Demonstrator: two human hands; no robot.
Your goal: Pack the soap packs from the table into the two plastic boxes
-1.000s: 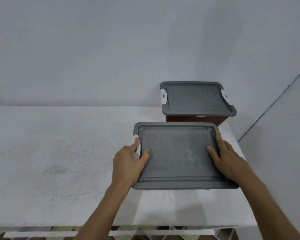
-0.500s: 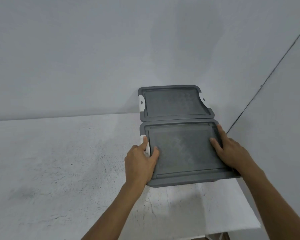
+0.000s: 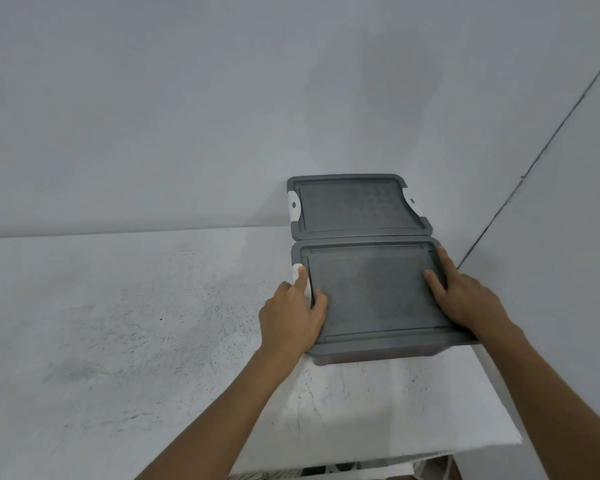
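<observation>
Soap packs: none lie loose on what shows of the table. Both boxes are lidded, so what they hold is hidden. A reddish-brown tone shows at the near box's front wall, but I cannot tell if that is packs.
Near box: a rectangular plastic tub [image 3: 371, 296] with a flat dark grey lid and white side latches. A second ago it sat clear of its twin, toward the middle of the right edge. It has now been slid back, and its far rim meets the other lid with no gap showing.
Far box: a matching grey-lidded plastic tub [image 3: 352, 209], unmoved in the back right corner against the pale grey wall [image 3: 187, 98].
Table: a white, speckled, scuffed top [image 3: 118, 323]. Both boxes are now lined up along its right edge.
Left hand: it [image 3: 291, 317] holds the near box's left end, with the thumb on the lid and the forefinger laid along the white latch [image 3: 296, 273].
Right hand: it [image 3: 465, 299] rests on the lid's right side, thumb and forefinger straight and pressing. The other fingers are hidden.
Meaning: judging by the closed lids, the bare tabletop and the boxes parked together, packing looks done. What remains is probably only letting go.
</observation>
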